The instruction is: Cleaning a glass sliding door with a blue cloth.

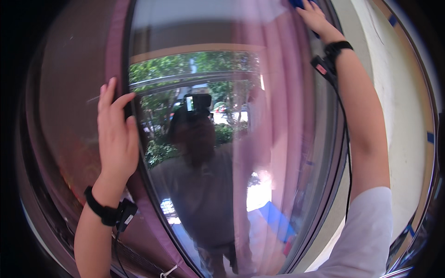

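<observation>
A large glass pane in a dark frame fills the middle and mirrors a person, trees and a bright outdoor scene. Pink curtain folds show at the pane's right part. My left hand rests at the dark upright on the pane's left, fingers spread, holding nothing. At the upper right my right hand lies on a blue cloth against the glass, by the frame; most of the cloth is cut off by the picture's edge. Black straps with small cabled devices sit on both wrists.
Left of the upright is a dark panel with a mauve strip along it. A white tie hangs low on the left. A pale wall stands to the right, with blue tape pieces beyond it.
</observation>
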Action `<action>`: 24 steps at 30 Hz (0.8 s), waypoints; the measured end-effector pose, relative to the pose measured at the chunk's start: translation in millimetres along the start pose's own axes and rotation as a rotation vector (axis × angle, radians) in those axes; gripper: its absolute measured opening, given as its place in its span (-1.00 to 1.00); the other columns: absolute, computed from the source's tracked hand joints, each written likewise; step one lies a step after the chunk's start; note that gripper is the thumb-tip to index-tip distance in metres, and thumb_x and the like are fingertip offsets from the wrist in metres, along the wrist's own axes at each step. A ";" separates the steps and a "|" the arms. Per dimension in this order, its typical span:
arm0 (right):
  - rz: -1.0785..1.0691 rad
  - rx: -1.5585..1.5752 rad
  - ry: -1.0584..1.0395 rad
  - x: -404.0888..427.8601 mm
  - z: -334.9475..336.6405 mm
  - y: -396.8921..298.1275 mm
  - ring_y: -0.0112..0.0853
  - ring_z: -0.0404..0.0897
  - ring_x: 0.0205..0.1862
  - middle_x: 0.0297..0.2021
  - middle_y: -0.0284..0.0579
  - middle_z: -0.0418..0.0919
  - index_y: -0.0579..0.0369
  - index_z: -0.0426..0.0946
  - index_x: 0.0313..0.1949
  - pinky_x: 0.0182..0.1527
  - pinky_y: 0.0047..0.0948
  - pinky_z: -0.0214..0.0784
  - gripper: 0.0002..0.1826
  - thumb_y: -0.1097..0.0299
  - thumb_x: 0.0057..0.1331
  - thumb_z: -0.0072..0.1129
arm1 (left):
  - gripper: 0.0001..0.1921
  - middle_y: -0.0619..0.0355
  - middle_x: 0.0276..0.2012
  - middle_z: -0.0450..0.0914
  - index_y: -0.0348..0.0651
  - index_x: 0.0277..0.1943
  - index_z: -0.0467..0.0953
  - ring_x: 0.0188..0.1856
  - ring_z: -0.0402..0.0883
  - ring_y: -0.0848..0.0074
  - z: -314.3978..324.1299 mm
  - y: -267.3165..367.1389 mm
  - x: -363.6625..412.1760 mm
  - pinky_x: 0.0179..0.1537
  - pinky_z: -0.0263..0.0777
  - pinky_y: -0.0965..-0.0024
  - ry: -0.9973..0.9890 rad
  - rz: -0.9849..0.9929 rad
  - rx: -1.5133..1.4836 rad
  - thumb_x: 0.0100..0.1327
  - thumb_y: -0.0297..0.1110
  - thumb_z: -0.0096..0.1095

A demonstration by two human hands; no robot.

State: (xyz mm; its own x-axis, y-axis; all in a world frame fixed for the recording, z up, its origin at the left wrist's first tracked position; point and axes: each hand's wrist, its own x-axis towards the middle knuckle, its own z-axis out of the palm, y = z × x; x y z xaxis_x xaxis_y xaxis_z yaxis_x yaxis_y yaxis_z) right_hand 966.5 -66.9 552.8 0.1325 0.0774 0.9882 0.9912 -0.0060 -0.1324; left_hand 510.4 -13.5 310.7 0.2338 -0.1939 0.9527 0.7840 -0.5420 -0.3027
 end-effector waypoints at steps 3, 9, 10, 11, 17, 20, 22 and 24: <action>-0.095 0.142 0.092 42.8 4.6 38.6 -0.11 -0.07 0.48 0.46 0.03 -0.06 -0.31 0.05 0.44 0.41 -0.06 -0.18 -0.35 0.06 0.37 -0.11 | -0.63 -0.13 0.42 0.08 -0.23 0.15 0.36 0.47 -0.03 0.00 -6.8 5.2 0.8 0.40 -0.09 0.10 0.033 0.014 -0.038 0.28 -0.58 -0.11; -0.268 0.267 -0.029 20.4 6.3 -57.3 -0.15 -0.12 0.50 0.47 0.02 -0.11 -0.35 0.00 0.45 0.43 -0.22 -0.17 -0.35 0.05 0.39 -0.14 | -0.63 -0.15 0.40 0.09 -0.22 0.11 0.38 0.45 0.02 -0.05 -7.6 9.0 0.3 0.37 -0.02 0.06 0.038 -0.025 -0.026 0.23 -0.61 -0.08; -0.340 0.235 0.039 27.5 9.3 -69.0 -0.16 -0.05 0.48 0.44 -0.02 0.00 -0.32 0.13 0.41 0.42 -0.11 -0.20 -0.39 0.12 0.37 -0.08 | -0.62 -0.17 0.38 0.13 -0.21 0.10 0.40 0.43 0.05 -0.07 -6.5 12.6 3.5 0.35 0.02 0.05 0.060 -0.015 -0.047 0.21 -0.61 -0.05; -0.337 -0.015 -0.146 3.4 1.7 -119.8 0.13 -0.04 0.43 0.41 0.26 -0.06 -0.15 -0.05 0.45 0.41 -0.08 -0.10 -0.28 0.01 0.34 -0.15 | -0.61 -0.19 0.35 0.17 -0.20 0.09 0.42 0.40 0.08 -0.10 -7.7 8.1 0.9 0.33 0.07 0.03 0.063 -0.020 -0.043 0.18 -0.61 -0.03; -0.402 -0.093 -0.091 -14.1 2.1 -189.1 0.12 -0.08 0.45 0.42 0.24 -0.09 -0.23 -0.04 0.45 0.40 0.10 -0.20 -0.30 -0.01 0.35 -0.16 | -0.62 -0.14 0.40 0.11 -0.21 0.12 0.38 0.45 0.03 -0.04 -6.3 9.9 4.9 0.36 0.00 0.07 0.064 -0.018 -0.076 0.22 -0.62 -0.07; -0.466 -0.122 -0.092 -27.3 7.5 -196.4 0.10 -0.10 0.45 0.43 0.21 -0.10 -0.24 -0.03 0.44 0.40 0.15 -0.23 -0.32 -0.04 0.37 -0.19 | -0.62 -0.12 0.40 0.12 -0.19 0.11 0.40 0.45 0.03 -0.04 -6.3 8.6 5.1 0.36 0.01 0.08 0.061 -0.019 -0.062 0.22 -0.62 -0.06; -0.573 -0.150 -0.071 -41.8 11.7 -200.9 0.09 -0.10 0.45 0.43 0.18 -0.09 -0.24 -0.01 0.44 0.40 0.17 -0.26 -0.34 -0.07 0.40 -0.22 | -0.62 -0.11 0.40 0.12 -0.15 0.10 0.43 0.45 0.03 -0.02 -7.4 8.3 5.2 0.36 0.02 0.09 0.065 -0.014 -0.060 0.22 -0.62 -0.06; -0.628 -0.129 -0.071 -62.6 16.9 -201.2 0.08 -0.10 0.45 0.43 0.17 -0.08 -0.25 0.00 0.44 0.40 0.18 -0.28 -0.35 -0.07 0.41 -0.24 | -0.62 -0.14 0.37 0.15 -0.13 0.08 0.44 0.42 0.07 -0.06 -6.3 8.8 4.0 0.34 0.07 0.06 0.073 -0.005 -0.038 0.20 -0.61 -0.04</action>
State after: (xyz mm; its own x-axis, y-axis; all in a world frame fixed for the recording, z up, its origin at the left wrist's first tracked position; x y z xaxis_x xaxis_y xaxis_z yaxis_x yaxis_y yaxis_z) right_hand 758.6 -53.7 516.2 -0.4697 0.1708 0.8662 0.8728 -0.0576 0.4846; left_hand 514.5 -24.2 311.6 0.1864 -0.2494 0.9503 0.7622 -0.5736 -0.3000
